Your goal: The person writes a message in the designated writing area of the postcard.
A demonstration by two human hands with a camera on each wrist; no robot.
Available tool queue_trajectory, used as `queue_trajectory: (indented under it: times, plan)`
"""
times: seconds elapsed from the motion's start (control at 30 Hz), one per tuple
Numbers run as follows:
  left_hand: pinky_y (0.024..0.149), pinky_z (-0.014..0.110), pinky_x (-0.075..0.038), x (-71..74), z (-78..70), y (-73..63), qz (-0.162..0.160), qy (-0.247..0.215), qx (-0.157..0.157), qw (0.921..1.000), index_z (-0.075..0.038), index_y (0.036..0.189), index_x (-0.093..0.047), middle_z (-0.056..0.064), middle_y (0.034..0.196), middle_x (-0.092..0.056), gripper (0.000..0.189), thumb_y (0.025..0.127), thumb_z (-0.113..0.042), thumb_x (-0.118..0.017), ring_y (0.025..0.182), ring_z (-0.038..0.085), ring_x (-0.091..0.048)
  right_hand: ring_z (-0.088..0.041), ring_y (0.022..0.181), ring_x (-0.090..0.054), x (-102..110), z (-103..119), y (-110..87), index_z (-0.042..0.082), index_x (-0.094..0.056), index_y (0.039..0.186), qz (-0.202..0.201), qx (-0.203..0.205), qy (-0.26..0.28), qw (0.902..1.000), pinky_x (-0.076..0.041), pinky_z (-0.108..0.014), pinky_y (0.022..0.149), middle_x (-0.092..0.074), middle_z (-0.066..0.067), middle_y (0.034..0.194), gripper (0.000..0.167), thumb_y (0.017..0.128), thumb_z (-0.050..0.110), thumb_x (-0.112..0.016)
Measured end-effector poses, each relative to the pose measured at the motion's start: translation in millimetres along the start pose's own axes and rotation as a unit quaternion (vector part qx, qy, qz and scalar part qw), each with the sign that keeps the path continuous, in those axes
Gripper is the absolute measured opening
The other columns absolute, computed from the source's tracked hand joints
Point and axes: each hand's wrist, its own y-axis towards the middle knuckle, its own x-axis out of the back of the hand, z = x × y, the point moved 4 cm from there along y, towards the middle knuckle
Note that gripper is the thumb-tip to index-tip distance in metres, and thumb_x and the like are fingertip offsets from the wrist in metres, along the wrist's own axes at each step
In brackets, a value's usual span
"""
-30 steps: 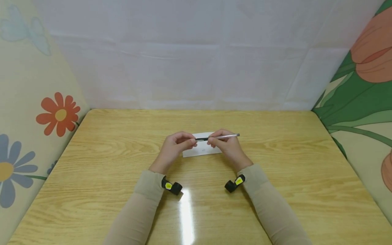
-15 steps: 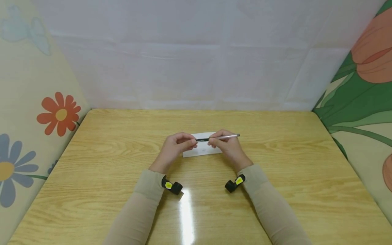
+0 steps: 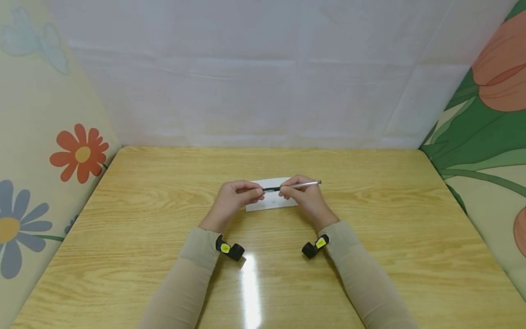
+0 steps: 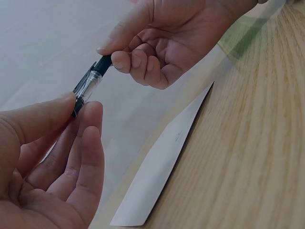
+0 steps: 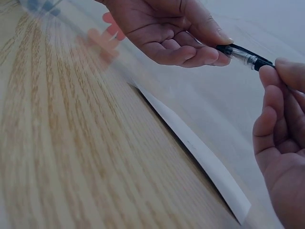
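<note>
Left hand [image 3: 233,201] pinches the pen [image 3: 272,188] near one end, thumb closed against fingertips; right hand [image 3: 309,201] pinches it further along, barrel projecting past — clear section and dark clip showing between the grips. Pen held in the air above the white paper [image 3: 263,204]. Against one second ago: left fingertips sit slightly nearer the person, pen end lowered with them — right hand practically unmoved. Paper unchanged on the wooden table [image 3: 164,214].
</note>
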Motion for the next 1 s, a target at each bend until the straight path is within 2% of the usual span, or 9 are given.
queue_trajectory:
  times: [0.17, 0.37, 0.5, 0.73, 0.87, 0.93, 1.0]
  plan:
    - [0.086, 0.03, -0.059, -1.4, 2.6, 2.7, 0.001, -0.015, 0.018, 0.9997, 0.012, 0.112, -0.07, 0.012, 0.098, -0.076, 0.023, 0.095, -0.004, -0.07, 0.088, 0.014, -0.074, -0.014, 0.074, -0.063, 2, 1, -1.9, 0.007, -0.07, 0.087, 0.001, -0.002, -0.003, 1.0, -0.05, -0.023, 0.073, -0.073, -0.001, 0.079, 0.006, 0.09, 0.004, -0.075]
    - [0.083, 0.028, -0.059, -0.7, 9.4, 4.8, 0.005, -0.029, 0.036, 0.9989, 0.014, 0.114, -0.069, 0.009, 0.093, -0.076, 0.024, 0.096, -0.002, -0.069, 0.084, 0.012, -0.074, -0.014, 0.074, -0.064, 2, -1, -4.6, 0.006, -0.07, 0.088, 0.001, -0.003, -0.024, 0.9997, -0.049, -0.023, 0.073, -0.074, -0.001, 0.08, 0.005, 0.09, 0.006, -0.075]
    - [0.082, 0.026, -0.059, 3.3, 13.7, 4.5, 0.008, -0.028, 0.044, 0.9986, 0.015, 0.116, -0.067, 0.009, 0.093, -0.076, 0.026, 0.097, -0.002, -0.067, 0.084, 0.011, -0.074, -0.015, 0.076, -0.065, -1, -5, -4.6, 0.001, -0.07, 0.091, 0.011, -0.004, -0.023, 0.9997, -0.05, -0.024, 0.073, -0.073, -0.001, 0.08, 0.009, 0.09, 0.008, -0.076]
    - [0.081, 0.026, -0.059, 7.1, 15.4, 5.2, 0.017, -0.023, 0.044, 0.9986, 0.016, 0.116, -0.067, 0.008, 0.091, -0.076, 0.025, 0.097, -0.002, -0.066, 0.084, 0.011, -0.074, -0.015, 0.076, -0.064, -2, -7, -3.0, 0.001, -0.072, 0.092, 0.019, -0.003, -0.028, 0.9994, -0.052, -0.024, 0.072, -0.071, -0.002, 0.081, 0.001, 0.091, 0.002, -0.071]
    - [0.08, 0.025, -0.06, 9.1, 15.2, 6.2, 0.028, -0.019, 0.038, 0.9987, 0.016, 0.116, -0.067, 0.007, 0.091, -0.076, 0.027, 0.097, -0.002, -0.066, 0.084, 0.011, -0.074, -0.015, 0.076, -0.064, -1, -9, -1.3, -0.002, -0.07, 0.092, 0.023, 0.0, -0.032, 0.9992, -0.051, -0.024, 0.072, -0.07, -0.002, 0.081, 0.008, 0.09, 0.005, -0.074]
    - [0.079, 0.025, -0.059, 13.6, 16.5, 6.3, 0.025, -0.036, 0.045, 0.998, 0.014, 0.115, -0.068, 0.006, 0.091, -0.076, 0.024, 0.097, -0.003, -0.067, 0.085, 0.011, -0.074, -0.014, 0.076, -0.064, 2, -9, 0.2, 0.0, -0.07, 0.09, 0.021, 0.006, -0.012, 0.9997, -0.051, -0.024, 0.072, -0.071, -0.002, 0.081, 0.007, 0.09, 0.006, -0.075]
    - [0.079, 0.025, -0.06, 24.4, 17.4, 5.3, 0.012, -0.072, 0.049, 0.9962, 0.006, 0.108, -0.074, 0.006, 0.09, -0.077, 0.015, 0.097, -0.002, -0.067, 0.084, 0.012, -0.074, -0.013, 0.076, -0.065, 10, -8, 1.8, 0.003, -0.071, 0.088, 0.005, 0.012, 0.04, 0.9991, -0.052, -0.022, 0.073, -0.071, -0.002, 0.081, 0.005, 0.09, 0.005, -0.075]
